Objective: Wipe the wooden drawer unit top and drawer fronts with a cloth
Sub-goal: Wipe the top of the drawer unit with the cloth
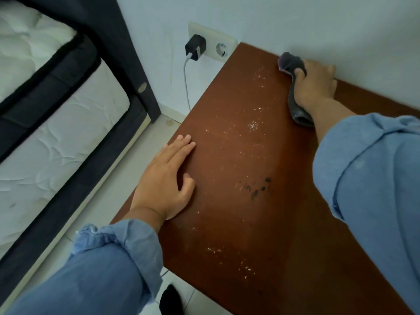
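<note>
The reddish-brown wooden drawer unit top (284, 178) fills the middle of the view, with white specks and a few dark smudges on it. My right hand (318, 85) presses a dark grey and purple cloth (292, 63) onto the far edge of the top, against the white wall. My left hand (167, 180) lies flat on the left edge of the top, fingers together, holding nothing. The drawer fronts are hidden from this angle.
A wall socket (221, 50) with a black charger (195, 47) and white cable sits left of the unit's far corner. A bed with white mattresses (56, 142) in a dark frame stands at the left across a strip of light tiled floor (127, 178). A dark foot (170, 300) shows below.
</note>
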`<state>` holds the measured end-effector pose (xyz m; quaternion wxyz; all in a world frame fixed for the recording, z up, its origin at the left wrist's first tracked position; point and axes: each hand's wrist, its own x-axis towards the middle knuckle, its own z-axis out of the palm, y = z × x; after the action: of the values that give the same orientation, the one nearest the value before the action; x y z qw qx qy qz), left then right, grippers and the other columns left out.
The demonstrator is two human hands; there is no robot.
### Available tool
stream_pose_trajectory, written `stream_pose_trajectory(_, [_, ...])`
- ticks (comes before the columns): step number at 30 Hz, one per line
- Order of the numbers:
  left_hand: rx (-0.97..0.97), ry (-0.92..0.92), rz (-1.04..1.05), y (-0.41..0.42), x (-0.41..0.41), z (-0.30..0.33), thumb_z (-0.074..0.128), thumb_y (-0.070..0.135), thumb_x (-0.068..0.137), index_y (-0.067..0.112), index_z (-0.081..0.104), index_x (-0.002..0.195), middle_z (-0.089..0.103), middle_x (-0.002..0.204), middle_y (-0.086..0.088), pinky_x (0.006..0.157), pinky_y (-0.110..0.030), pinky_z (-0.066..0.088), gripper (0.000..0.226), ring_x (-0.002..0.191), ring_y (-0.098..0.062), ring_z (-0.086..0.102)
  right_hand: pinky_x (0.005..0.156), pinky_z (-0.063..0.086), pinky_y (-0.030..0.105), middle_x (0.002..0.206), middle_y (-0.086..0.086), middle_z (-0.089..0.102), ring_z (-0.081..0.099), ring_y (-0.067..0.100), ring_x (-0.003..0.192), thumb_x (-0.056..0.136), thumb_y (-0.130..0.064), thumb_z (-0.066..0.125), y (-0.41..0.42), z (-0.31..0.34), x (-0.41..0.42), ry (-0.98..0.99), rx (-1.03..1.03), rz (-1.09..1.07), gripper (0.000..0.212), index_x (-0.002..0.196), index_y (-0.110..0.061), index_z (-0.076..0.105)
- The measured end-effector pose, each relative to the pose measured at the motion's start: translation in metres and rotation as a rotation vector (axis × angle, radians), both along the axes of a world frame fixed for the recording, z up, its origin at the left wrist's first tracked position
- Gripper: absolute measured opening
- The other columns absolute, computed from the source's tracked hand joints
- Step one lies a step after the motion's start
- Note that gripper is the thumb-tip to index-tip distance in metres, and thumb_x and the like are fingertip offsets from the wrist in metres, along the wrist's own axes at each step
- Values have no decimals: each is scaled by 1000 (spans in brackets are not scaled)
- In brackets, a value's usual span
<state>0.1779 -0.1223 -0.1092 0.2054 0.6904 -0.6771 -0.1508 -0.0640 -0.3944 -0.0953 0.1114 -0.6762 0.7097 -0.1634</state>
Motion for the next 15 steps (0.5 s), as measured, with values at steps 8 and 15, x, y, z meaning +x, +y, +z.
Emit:
stream_pose_trajectory(8, [-24, 21, -2, -2, 5, -3, 30, 35, 80, 21, 39, 145, 33, 153, 6, 119, -27, 10, 67, 144, -6, 20, 97, 30, 39, 129, 1, 58, 39, 29, 121, 96, -34, 40, 60, -5, 12, -26, 12, 221, 36, 131, -33, 50])
stream_pose_trajectory(15, [-6, -33, -4, 0, 8, -3, 29, 34, 80, 23, 37, 145, 31, 154, 5, 117, -25, 9, 67, 143, -6, 20, 84, 32, 31, 139, -19, 47, 42, 15, 103, 94, -39, 47, 203, -1, 34, 19, 2, 523, 43, 137, -38, 42])
